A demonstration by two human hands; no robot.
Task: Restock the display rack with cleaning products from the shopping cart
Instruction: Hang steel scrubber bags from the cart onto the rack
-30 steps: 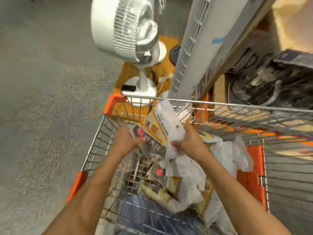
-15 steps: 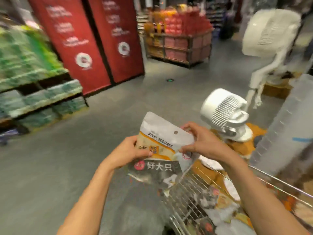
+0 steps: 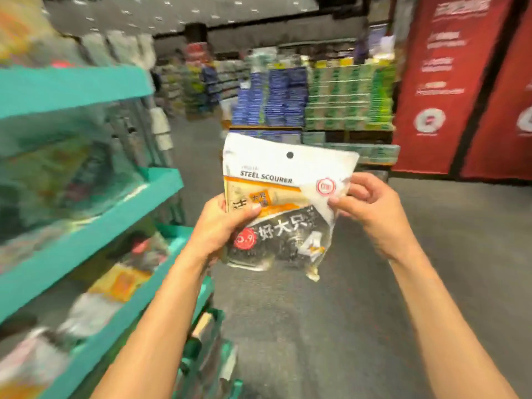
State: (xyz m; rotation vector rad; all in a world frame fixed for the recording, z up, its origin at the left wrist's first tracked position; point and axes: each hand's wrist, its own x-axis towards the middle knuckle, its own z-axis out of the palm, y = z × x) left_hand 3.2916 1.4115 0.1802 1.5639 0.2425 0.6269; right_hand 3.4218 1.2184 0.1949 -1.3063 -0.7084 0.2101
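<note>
A person holds a steel scourer packet (image 3: 280, 203) upright at centre frame, gripped from both sides as the view swings toward the teal display rack (image 3: 86, 223) that fills the left of the frame. The left hand (image 3: 218, 226) clasps the packet's lower left edge, thumb pressed across the printed front and fingers curled behind; the right hand (image 3: 365, 208) pinches the right edge between thumb and fingertips, its other fingers curled loosely. The two-sided hold appears meant to keep the floppy bag flat and facing up, with the hang hole near its top edge clear of both hands, perhaps so it can be read or lined up before it goes onto the rack. The packet is in mid-air, just right of the rack's shelves and touching none of them. Blurred packets (image 3: 115, 283) in similar orange and white lie on the lower shelf at lower left, which suggests where this one belongs.

Compared with half a second ago, the shopping cart, the white fans and the orange platform have dropped out of view, and the red banners (image 3: 440, 82) have shifted from upper left to the right edge. Stacked blue and green goods (image 3: 316, 93) now stand in the background at upper centre. The grip on the packet looks unchanged, though the bag sits higher in the frame and more squarely toward the camera.
</note>
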